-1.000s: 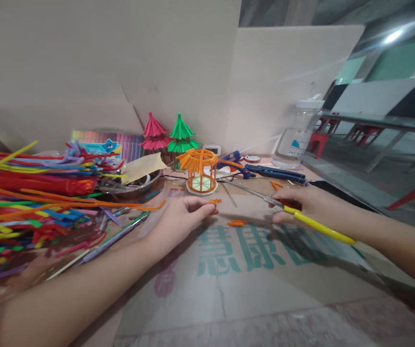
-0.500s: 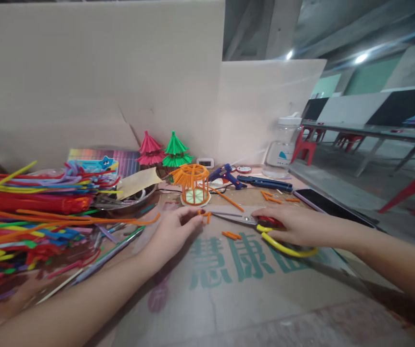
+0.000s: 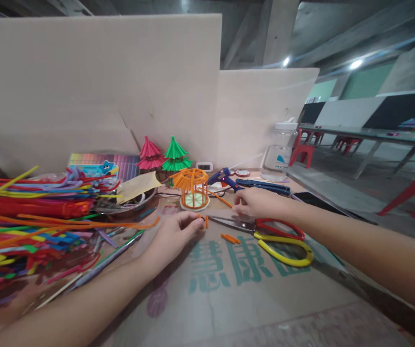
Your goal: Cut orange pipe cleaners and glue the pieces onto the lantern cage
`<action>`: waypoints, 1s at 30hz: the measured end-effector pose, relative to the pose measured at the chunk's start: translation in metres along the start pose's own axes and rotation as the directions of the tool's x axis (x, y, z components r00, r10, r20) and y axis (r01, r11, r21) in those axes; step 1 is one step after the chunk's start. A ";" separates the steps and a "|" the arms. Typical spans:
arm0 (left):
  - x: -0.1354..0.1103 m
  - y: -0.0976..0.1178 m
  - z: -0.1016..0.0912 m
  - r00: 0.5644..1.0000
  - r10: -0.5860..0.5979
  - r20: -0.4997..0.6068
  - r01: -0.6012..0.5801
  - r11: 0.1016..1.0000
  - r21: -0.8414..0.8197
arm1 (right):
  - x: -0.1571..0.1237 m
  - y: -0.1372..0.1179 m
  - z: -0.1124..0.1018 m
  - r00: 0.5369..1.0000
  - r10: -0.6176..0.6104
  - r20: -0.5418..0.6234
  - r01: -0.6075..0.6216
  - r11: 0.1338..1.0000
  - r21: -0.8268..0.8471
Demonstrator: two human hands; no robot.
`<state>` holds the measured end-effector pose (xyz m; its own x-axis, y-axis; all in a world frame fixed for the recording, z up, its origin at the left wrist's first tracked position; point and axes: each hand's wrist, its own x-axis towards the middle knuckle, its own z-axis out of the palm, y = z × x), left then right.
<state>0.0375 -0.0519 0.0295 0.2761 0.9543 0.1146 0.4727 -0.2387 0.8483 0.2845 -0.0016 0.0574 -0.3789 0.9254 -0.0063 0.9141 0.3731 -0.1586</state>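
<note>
My left hand [image 3: 174, 236] rests on the cardboard mat [image 3: 229, 294], its thumb and fingers pinched on a short orange pipe-cleaner piece [image 3: 202, 220]. My right hand [image 3: 256, 202] lies just past the scissors [image 3: 276, 236], which sit flat on the mat with red and yellow handles and nobody holding them. Its fingertips are drawn together at the end of a longer orange stick [image 3: 222, 198] that runs toward the small orange pavilion model [image 3: 193, 187]. Two more cut orange bits [image 3: 230, 238] lie between my hands.
A big heap of coloured pipe cleaners [image 3: 30, 217] fills the left side beside a metal bowl [image 3: 131, 202]. Pink [image 3: 150, 154] and green [image 3: 175, 154] paper pagodas, a blue glue gun [image 3: 224, 177], a dark blue tool [image 3: 265, 187], a water bottle [image 3: 278, 152] and a phone [image 3: 312, 198] line the back and right. Cardboard walls stand behind.
My right hand let go of the scissors, which now lie on the mat, and reached forward-left to the orange stick. My left hand stayed pinched on the small orange piece.
</note>
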 end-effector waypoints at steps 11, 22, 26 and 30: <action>0.000 -0.005 0.003 1.000 0.006 0.002 -0.006 0.996 -0.086 | 0.010 -0.010 0.007 0.991 0.057 -0.119 -0.044 0.993 0.109; 0.001 -0.007 0.003 0.998 0.009 0.069 -0.001 0.994 -0.107 | -0.016 -0.049 0.029 0.990 0.038 -0.136 0.110 0.400 0.910; 0.000 -0.009 0.004 0.998 0.002 0.063 0.006 0.992 -0.125 | -0.028 -0.066 0.033 0.944 0.147 -0.297 0.249 0.276 0.928; -0.001 -0.009 0.006 0.998 -0.004 0.065 0.013 0.989 -0.146 | -0.030 -0.066 0.029 0.908 0.208 -0.364 0.288 0.323 0.902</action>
<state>0.0381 -0.0513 0.0184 0.3278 0.9415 0.0778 0.3489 -0.1972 0.9162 0.2313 -0.0562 0.0397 -0.1011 0.9417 0.3208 0.0562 0.3273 -0.9432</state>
